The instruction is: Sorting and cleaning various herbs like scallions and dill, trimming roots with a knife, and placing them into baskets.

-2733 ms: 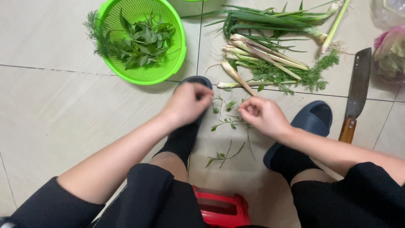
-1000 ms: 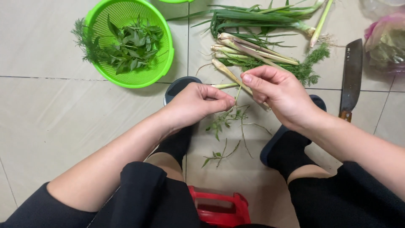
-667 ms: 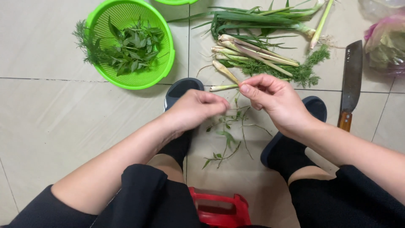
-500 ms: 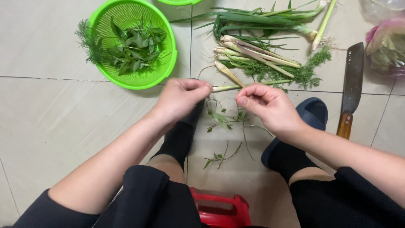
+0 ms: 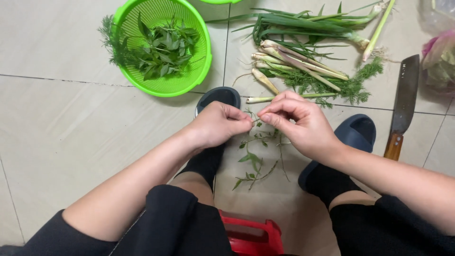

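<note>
Colander [image 5: 201, 71] far left, leaves [image 5: 163, 47] inside; lemongrass stalks [image 5: 294, 59] right of it; cleaver [image 5: 403, 104] far right.

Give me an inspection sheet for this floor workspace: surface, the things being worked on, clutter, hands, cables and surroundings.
Surface: pale tiled floor with grout lines.
Job's things: thin herb sprig pinched between both hands; green colander holding picked leaves and some dill.
Clutter: stripped stems between the feet; lemongrass stalks, spring onions and dill piled ahead; cleaver with wooden handle lying flat at right.
Hands: left hand and right hand meet fingertip to fingertip on the sprig.
Cables: nothing seen.
Surroundings: plastic bags at far right; red stool under the person; dark slippers on the feet.
</note>
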